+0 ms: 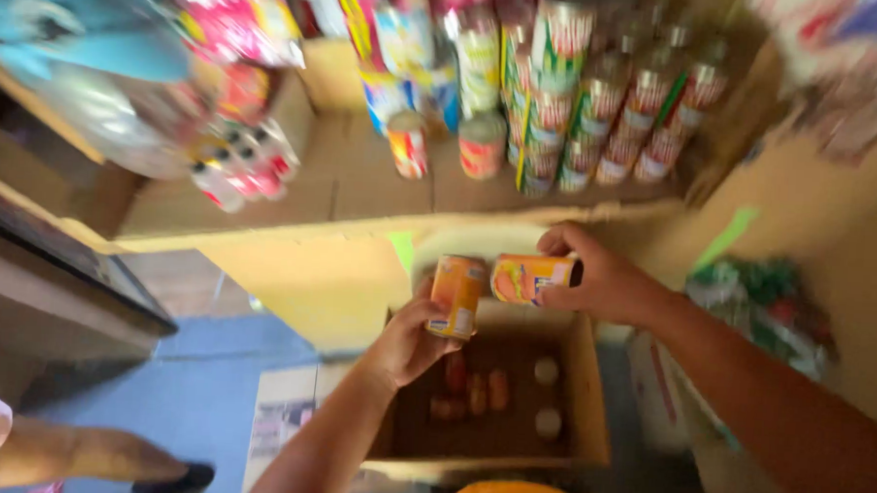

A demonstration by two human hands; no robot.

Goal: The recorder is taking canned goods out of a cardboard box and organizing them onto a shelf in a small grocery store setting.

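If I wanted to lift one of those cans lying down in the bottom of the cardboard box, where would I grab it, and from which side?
Judging by their pose, come straight down through the open top of the cardboard box. The lying orange cans show their round sides upward, so pinch one across its middle, fingers on either long side. The box walls seem to block any sideways approach. Both the left hand and right hand already hold a can each.

2 orange cans (458, 295) (531, 278) sit above an open cardboard box (589, 401); red-and-green labelled cans (602, 116) are stacked on the shelf (292, 206).

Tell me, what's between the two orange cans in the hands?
Nothing: in the head view, the upright can and the sideways can have only a bare gap between them.
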